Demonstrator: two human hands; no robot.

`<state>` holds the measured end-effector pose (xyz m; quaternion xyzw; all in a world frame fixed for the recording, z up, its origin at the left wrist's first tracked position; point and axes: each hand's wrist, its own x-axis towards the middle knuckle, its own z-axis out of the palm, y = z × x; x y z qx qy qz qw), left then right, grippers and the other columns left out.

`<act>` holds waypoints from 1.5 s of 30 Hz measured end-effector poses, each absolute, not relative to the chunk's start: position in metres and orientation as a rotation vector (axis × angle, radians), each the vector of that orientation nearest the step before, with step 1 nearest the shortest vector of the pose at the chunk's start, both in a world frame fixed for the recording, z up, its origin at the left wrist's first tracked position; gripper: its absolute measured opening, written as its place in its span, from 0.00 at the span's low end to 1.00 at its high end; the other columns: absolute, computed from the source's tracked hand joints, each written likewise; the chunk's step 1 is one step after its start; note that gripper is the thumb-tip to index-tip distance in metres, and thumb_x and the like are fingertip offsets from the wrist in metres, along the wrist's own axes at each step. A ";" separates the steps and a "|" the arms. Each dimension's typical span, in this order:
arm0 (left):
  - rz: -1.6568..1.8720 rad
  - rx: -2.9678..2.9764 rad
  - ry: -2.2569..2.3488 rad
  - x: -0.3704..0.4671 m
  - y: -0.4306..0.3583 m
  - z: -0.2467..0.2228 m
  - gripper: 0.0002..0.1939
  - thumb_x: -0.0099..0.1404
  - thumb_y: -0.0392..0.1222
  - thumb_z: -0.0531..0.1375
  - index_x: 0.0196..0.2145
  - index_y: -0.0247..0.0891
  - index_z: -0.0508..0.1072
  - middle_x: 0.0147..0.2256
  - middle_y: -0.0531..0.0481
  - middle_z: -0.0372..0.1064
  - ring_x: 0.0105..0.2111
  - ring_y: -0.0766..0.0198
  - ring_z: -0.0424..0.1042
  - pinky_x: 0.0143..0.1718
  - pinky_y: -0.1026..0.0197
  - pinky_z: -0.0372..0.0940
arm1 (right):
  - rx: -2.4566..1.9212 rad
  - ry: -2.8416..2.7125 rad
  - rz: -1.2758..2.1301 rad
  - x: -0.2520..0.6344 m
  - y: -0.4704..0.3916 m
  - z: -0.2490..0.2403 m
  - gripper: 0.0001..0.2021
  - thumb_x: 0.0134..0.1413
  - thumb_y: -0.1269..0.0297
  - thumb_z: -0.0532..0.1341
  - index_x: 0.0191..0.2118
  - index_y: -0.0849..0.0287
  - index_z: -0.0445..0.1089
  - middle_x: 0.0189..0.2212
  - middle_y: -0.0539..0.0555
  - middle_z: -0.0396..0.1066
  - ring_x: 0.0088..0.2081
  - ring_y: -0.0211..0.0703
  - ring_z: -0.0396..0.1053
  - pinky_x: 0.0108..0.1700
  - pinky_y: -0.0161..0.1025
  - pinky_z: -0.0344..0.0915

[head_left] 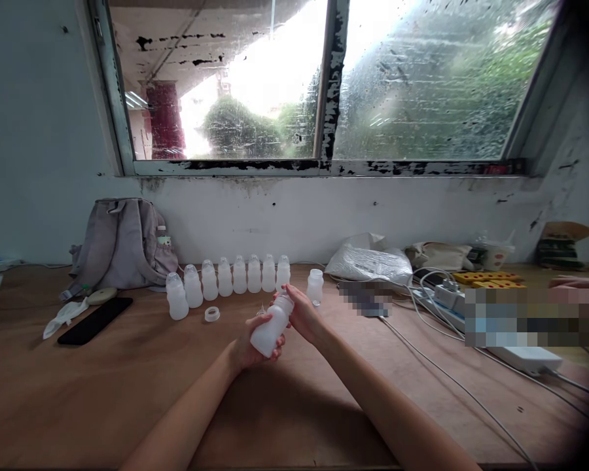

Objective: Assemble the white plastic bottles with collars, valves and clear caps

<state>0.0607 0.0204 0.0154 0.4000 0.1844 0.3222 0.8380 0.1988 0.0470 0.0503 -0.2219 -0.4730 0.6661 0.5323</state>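
Note:
My left hand is wrapped round the body of a frosted white bottle, which is tilted with its top up and to the right. At the bottle's top my right hand has its fingers closed round the neck and cap area; what lies under those fingers is partly hidden. Behind them a row of several capped bottles stands upright along the wall. To the right stands another bottle, with no tall cap on it. A loose white ring lies in front of the row, and a small clear piece shows beside my left hand.
On the left are a grey backpack, a black phone and a white strap-like item. Plastic-wrapped package, cables and a white power strip are on the right. Another person's hand shows at the right edge.

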 end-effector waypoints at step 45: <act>1.497 0.503 0.630 0.033 0.047 0.016 0.17 0.52 0.48 0.60 0.35 0.34 0.66 0.24 0.52 0.66 0.19 0.67 0.68 0.19 0.65 0.65 | -1.546 -2.049 0.046 0.262 0.096 0.022 0.13 0.46 0.63 0.56 0.40 0.53 0.69 0.38 0.53 0.71 0.45 0.50 0.61 0.45 0.47 0.50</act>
